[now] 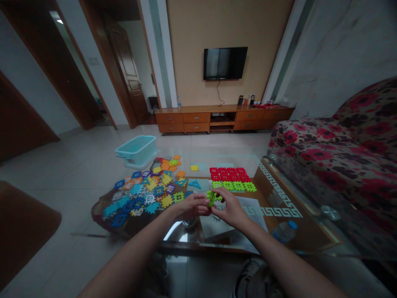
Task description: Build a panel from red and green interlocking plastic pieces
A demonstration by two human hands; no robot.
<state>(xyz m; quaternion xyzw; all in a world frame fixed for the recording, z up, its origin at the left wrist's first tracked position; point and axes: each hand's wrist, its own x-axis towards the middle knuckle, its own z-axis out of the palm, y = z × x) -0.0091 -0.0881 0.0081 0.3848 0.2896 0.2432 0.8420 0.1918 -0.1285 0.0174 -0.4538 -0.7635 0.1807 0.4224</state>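
Both my hands meet over the glass table [281, 194] and pinch green plastic interlocking tiles [211, 198] between them. My left hand [194, 205] grips the tiles from the left and my right hand [228, 207] from the right, fingers curled. Just beyond them lies a flat joined row of green tiles [235, 186] with a block of red tiles [228, 174] behind it. A loose heap of blue, yellow, orange and white tiles [145, 192] spreads over the table's left part.
A plastic water bottle [284, 231] lies under the glass at the right. A floral sofa [341, 153] stands right of the table. A light blue tub [137, 150] sits on the floor beyond. A TV [225, 63] hangs above a long wooden cabinet [223, 118].
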